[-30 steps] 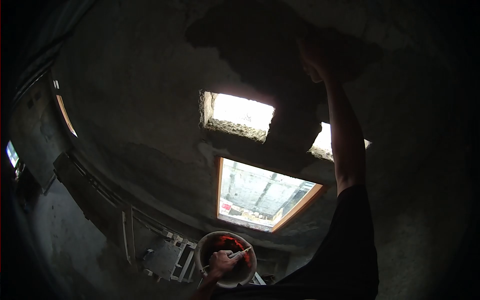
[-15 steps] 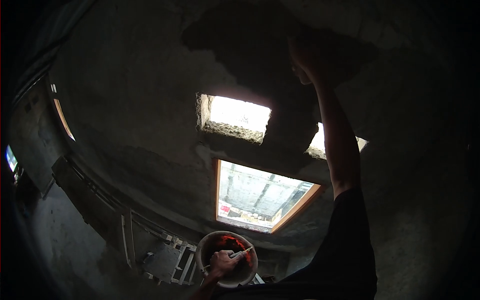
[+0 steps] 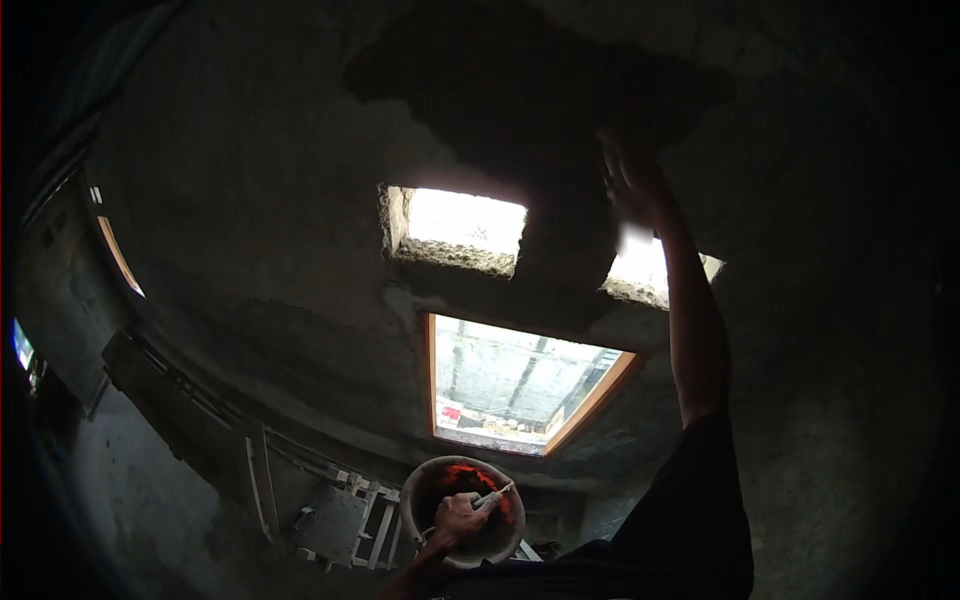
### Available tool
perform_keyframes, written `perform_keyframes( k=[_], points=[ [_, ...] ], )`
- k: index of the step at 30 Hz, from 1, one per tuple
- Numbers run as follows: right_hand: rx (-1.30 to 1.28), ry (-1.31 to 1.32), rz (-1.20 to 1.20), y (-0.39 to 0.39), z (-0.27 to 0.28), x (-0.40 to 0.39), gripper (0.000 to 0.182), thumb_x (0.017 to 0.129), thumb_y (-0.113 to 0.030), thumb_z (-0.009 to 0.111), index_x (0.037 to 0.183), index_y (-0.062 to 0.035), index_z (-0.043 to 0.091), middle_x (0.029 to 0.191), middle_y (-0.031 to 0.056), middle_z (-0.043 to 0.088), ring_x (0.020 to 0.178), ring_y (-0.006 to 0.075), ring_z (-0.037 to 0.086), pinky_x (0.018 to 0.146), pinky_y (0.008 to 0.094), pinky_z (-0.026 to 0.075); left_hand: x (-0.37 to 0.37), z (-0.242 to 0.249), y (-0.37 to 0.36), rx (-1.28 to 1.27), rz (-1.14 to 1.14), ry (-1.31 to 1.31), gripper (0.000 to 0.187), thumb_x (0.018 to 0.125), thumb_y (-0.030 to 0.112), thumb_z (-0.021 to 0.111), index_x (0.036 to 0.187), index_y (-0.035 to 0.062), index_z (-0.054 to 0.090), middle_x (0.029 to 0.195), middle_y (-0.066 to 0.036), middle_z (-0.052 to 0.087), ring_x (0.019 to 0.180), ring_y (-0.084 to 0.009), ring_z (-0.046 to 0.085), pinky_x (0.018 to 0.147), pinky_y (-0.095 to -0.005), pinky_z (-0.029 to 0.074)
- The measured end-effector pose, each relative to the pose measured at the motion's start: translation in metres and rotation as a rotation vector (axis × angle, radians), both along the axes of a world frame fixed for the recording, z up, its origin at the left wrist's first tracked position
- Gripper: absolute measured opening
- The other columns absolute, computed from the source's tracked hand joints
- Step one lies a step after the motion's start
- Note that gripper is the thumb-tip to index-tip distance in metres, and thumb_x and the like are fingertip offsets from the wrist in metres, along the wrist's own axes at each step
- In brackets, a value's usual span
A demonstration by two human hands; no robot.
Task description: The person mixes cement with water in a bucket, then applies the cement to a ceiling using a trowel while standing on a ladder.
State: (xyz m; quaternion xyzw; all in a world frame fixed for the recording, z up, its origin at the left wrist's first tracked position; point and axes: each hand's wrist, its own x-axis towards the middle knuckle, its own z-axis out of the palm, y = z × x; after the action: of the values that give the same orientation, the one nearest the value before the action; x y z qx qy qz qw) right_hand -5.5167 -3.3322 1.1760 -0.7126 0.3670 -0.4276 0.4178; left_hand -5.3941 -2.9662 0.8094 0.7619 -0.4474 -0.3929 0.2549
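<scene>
My left hand (image 3: 460, 520) is closed around a pale, narrow tool (image 3: 490, 496) over the mouth of a round bucket (image 3: 409, 500). The tool slants up to the right, its tip near the bucket's far rim. Red shows on the bucket's inside wall. High on the right, my right hand (image 3: 632, 180) is raised close to the dark plaster wall, just below a large darker, damp-looking patch (image 3: 520, 85). Its fingers are dim and blurred, so what they hold, if anything, does not show.
Two rough square openings (image 3: 395, 225) let bright light through the wall. Beneath them sits a wood-framed window (image 3: 590, 408). At lower left are a grey board (image 3: 330, 522), a wooden slatted frame (image 3: 378, 535) and a long leaning panel (image 3: 165, 400).
My right hand has come down the wall, from within the dark patch to its lower edge near the right opening. The left hand keeps its grip over the bucket. The view has shifted slightly.
</scene>
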Motion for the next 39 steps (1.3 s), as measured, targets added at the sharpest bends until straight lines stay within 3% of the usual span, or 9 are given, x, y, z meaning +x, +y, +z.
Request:
perform_keyframes(
  k=[3, 5, 10, 12, 19, 25, 29, 35, 39],
  points=[
    [0.183, 0.002, -0.034, 0.061, -0.103, -0.061, 0.046, 0.086, -0.051, 0.055, 0.065, -0.0106, 0.047, 0.048, -0.0002, 0.044, 0.036, 0.0107, 0.045, 0.035, 0.0268, 0.036, -0.007, 0.010, 0.001, -0.078, -0.037, 0.075, 0.051, 0.085, 0.052, 0.055, 0.073, 0.0039, 0.065, 0.062, -0.017, 0.060, 0.061, -0.0300, 0.064, 0.058, -0.0393, 0.047],
    [0.193, 0.279, 0.010, 0.117, -0.164, -0.103, 0.034, 0.086, -0.035, 0.064, 0.089, -0.0037, 0.051, 0.058, 0.0010, 0.049, 0.043, 0.0087, 0.048, 0.039, 0.0261, 0.040, -0.014, 0.005, 0.001, -0.098, -0.050, 0.074, 0.049, 0.088, 0.047, 0.054, 0.072, 0.0008, 0.062, 0.061, -0.019, 0.057, 0.058, -0.0299, 0.063, 0.056, -0.0392, 0.045],
    [0.625, 0.311, -0.006, 0.235, -0.327, -0.190, 0.036, 0.076, -0.021, 0.076, 0.087, -0.0046, 0.045, 0.061, 0.0020, 0.050, 0.048, 0.0080, 0.047, 0.042, 0.0254, 0.039, -0.035, -0.017, -0.005, -0.076, -0.107, 0.099, 0.040, 0.090, 0.041, 0.054, 0.078, 0.0025, 0.060, 0.064, -0.020, 0.056, 0.066, -0.0368, 0.061, 0.059, -0.0396, 0.044],
    [0.725, 0.312, -0.013, 0.283, -0.352, -0.224, 0.034, 0.076, -0.020, 0.075, 0.088, -0.0031, 0.049, 0.064, 0.0038, 0.052, 0.054, 0.0091, 0.049, 0.049, 0.0266, 0.041, -0.049, -0.013, -0.007, -0.062, -0.103, 0.127, 0.040, 0.091, 0.039, 0.053, 0.079, 0.0008, 0.060, 0.062, -0.018, 0.054, 0.057, -0.0278, 0.057, 0.057, -0.0382, 0.043],
    [0.966, 0.574, -0.067, 0.381, -0.392, -0.285, 0.035, 0.073, -0.019, 0.072, 0.099, 0.0001, 0.060, 0.077, 0.0088, 0.062, 0.059, 0.0130, 0.055, 0.056, 0.0304, 0.048, -0.078, -0.032, -0.010, 0.023, -0.099, 0.197, 0.050, 0.093, 0.043, 0.049, 0.069, 0.0002, 0.052, 0.056, -0.002, 0.042, 0.055, -0.0075, 0.037, 0.049, -0.0314, 0.033],
    [1.076, 0.414, 0.081, 0.382, -0.414, -0.225, 0.039, 0.075, -0.025, 0.072, 0.102, -0.0018, 0.058, 0.072, 0.0092, 0.060, 0.057, 0.0141, 0.056, 0.052, 0.0296, 0.047, -0.096, -0.043, -0.004, 0.055, -0.163, 0.321, 0.050, 0.095, 0.045, 0.046, 0.066, 0.0042, 0.049, 0.056, 0.003, 0.039, 0.053, -0.0061, 0.034, 0.047, -0.0282, 0.029],
    [0.508, 0.911, 0.125, 0.376, -0.501, -0.194, 0.046, 0.078, -0.038, 0.066, 0.107, -0.0025, 0.058, 0.086, 0.0214, 0.065, 0.080, 0.0340, 0.064, 0.071, 0.0411, 0.051, -0.089, -0.041, -0.004, 0.139, -0.176, 0.322, 0.047, 0.095, 0.044, 0.046, 0.067, 0.0067, 0.050, 0.057, 0.005, 0.039, 0.053, -0.0054, 0.035, 0.046, -0.0262, 0.029],
    [0.760, 1.143, 0.163, 0.360, -0.497, -0.177, 0.045, 0.077, -0.040, 0.066, 0.096, 0.0007, 0.065, 0.096, 0.0260, 0.063, 0.093, 0.0376, 0.062, 0.081, 0.0441, 0.050, -0.049, -0.056, 0.005, 0.108, -0.070, 0.418, 0.051, 0.092, 0.047, 0.051, 0.066, 0.0030, 0.051, 0.052, -0.001, 0.045, 0.049, -0.0096, 0.040, 0.045, -0.0322, 0.033],
    [0.870, 1.212, 0.264, 0.348, -0.486, -0.169, 0.050, 0.078, -0.043, 0.066, 0.104, 0.0003, 0.064, 0.109, 0.0230, 0.061, 0.104, 0.0360, 0.059, 0.087, 0.0443, 0.048, -0.019, -0.070, 0.004, -0.014, 0.106, -0.195, 0.059, 0.081, 0.054, 0.062, 0.079, -0.0050, 0.058, 0.066, -0.018, 0.062, 0.060, -0.0266, 0.062, 0.057, -0.0414, 0.049]
  ],
)
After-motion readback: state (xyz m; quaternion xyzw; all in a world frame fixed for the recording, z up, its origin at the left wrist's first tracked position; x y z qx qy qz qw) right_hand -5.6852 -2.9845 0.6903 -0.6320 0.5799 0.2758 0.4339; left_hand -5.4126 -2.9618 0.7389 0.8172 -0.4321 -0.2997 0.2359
